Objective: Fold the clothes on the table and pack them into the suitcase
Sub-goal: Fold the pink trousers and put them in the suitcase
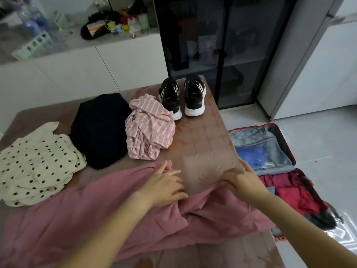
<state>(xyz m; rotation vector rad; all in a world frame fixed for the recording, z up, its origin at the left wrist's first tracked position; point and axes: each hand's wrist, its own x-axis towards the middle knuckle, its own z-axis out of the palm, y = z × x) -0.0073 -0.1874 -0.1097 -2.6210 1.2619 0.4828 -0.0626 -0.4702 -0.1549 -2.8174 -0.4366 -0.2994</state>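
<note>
The pink garment (96, 219) looked to me light, soft and quite limp, a thin cloth that would sag and crease wherever it was not held, and would slide easily over the smooth surface (202, 144). I judged its edges and corners the best places to take hold, with a flat palm to pin the rest. It lay spread and rumpled along the near side of the surface, dusty rose and plain, with a twisted bunch of folds in the middle. My left hand (164, 187) rested flat on it near its far edge, fingers straight and a little spread, holding nothing. My right hand (241, 180) pinched the far edge of the cloth on the right, fingers curled round a gathered bit.

Beyond it lay three more unfolded pieces: a cream polka-dot garment (38, 163) on the left, a dark garment (100, 130) beside it, and a crumpled pink striped garment (148, 130). A pair of black shoes (181, 97) stood at the far corner. The suitcase (251, 136) lay open on the floor just to the right, with red clothes (289, 192) in its nearer half
</note>
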